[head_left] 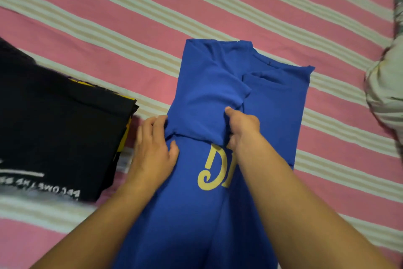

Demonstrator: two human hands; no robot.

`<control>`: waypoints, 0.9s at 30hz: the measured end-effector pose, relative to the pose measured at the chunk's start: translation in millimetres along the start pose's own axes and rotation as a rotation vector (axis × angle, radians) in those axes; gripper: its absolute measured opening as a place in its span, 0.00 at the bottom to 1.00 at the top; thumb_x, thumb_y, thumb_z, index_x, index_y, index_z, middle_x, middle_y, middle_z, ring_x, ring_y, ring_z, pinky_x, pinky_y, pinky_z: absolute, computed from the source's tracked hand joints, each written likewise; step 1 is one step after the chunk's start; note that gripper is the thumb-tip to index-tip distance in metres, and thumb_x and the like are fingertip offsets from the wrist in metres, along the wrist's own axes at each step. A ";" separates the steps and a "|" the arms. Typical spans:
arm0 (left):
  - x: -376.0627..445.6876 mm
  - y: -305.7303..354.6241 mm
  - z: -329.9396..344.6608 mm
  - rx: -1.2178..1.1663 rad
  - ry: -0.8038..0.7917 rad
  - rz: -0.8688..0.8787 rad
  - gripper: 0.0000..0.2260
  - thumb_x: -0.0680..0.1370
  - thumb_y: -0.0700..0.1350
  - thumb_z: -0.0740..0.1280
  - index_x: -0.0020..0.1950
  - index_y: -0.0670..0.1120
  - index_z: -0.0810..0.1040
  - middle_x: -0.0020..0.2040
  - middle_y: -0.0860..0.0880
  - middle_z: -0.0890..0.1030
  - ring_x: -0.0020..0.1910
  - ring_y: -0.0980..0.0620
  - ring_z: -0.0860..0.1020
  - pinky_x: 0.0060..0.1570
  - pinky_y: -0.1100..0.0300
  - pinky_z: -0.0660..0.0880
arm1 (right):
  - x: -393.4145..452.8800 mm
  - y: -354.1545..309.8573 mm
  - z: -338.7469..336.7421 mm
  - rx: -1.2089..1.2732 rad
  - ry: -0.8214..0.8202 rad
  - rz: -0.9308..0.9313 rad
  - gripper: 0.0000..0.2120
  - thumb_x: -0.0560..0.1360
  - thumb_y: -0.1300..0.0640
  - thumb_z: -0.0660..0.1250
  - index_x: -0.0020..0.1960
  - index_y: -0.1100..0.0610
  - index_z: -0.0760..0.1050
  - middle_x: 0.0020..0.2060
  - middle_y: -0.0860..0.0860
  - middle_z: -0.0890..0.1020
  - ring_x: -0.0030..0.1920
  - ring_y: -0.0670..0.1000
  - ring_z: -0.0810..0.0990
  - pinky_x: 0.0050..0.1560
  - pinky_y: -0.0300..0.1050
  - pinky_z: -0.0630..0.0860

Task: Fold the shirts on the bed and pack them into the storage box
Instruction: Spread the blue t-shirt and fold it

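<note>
Pink-striped bed (pixel 152 18): blue shirt (pixel 272 116) at centre, black shirts (pixel 54 120) stacked at 9 o'clock, left hand (pixel 152 149) and right hand (pixel 243 126) both pinching its folded sleeve edge; keep grips level, flatten crease before next fold.

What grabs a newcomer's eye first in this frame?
The bright blue shirt with yellow lettering, lying centre frame on the pink striped bedsheet, with the left hand and right hand gripping a fold across its middle. Next, the black folded shirts stacked at the left edge.
</note>
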State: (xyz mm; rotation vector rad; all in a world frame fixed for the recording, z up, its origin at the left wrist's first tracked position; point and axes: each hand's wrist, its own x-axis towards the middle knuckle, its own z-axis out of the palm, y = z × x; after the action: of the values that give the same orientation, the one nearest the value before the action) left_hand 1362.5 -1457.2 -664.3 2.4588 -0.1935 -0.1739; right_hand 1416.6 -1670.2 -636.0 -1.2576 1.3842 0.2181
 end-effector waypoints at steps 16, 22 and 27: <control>-261.3 -42.1 -75.7 0.253 -0.129 -0.701 0.23 0.70 0.43 0.79 0.62 0.42 0.77 0.50 0.41 0.77 0.51 0.35 0.76 0.46 0.42 0.74 | -55.4 1.7 -22.9 -0.378 0.023 -0.215 0.06 0.77 0.53 0.65 0.51 0.55 0.71 0.49 0.52 0.76 0.49 0.54 0.75 0.48 0.45 0.74; -237.8 -50.8 -76.9 0.200 -0.230 -0.818 0.21 0.72 0.48 0.79 0.56 0.48 0.71 0.56 0.44 0.73 0.57 0.38 0.73 0.51 0.41 0.71 | -54.0 36.8 -36.4 -0.409 0.019 -0.142 0.17 0.69 0.45 0.75 0.46 0.57 0.75 0.45 0.54 0.83 0.45 0.56 0.82 0.46 0.50 0.82; -234.9 -60.2 -80.5 0.146 -0.270 -0.814 0.21 0.71 0.49 0.79 0.50 0.53 0.65 0.51 0.49 0.70 0.52 0.42 0.72 0.49 0.43 0.72 | -61.3 40.8 -27.5 -0.242 0.006 -0.125 0.16 0.71 0.47 0.75 0.41 0.54 0.70 0.43 0.50 0.81 0.42 0.52 0.81 0.46 0.47 0.79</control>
State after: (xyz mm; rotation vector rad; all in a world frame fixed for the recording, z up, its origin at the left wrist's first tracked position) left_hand 1151.9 -1318.9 -621.7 2.5094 0.7162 -0.8610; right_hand 1352.6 -1641.8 -600.4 -1.5405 1.3065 0.3021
